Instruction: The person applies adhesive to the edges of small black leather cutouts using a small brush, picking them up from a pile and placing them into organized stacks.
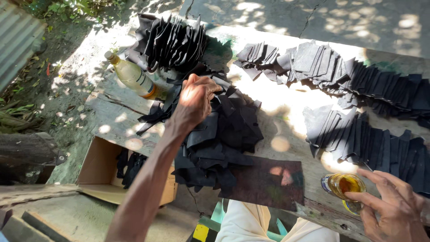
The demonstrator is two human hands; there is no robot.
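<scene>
Your left hand (195,101) grips black pieces (224,139) at center; your open right hand (389,204) touches the small jar (342,184) of yellow liquid, lower right.

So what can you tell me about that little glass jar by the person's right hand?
The small glass jar is clear, open-topped and holds an amber liquid. It sits upright near the front edge of the worn wooden bench, beside a dark flat board. The right hand has its fingertips at the jar's rim and side. Sunlight glints through it.
</scene>
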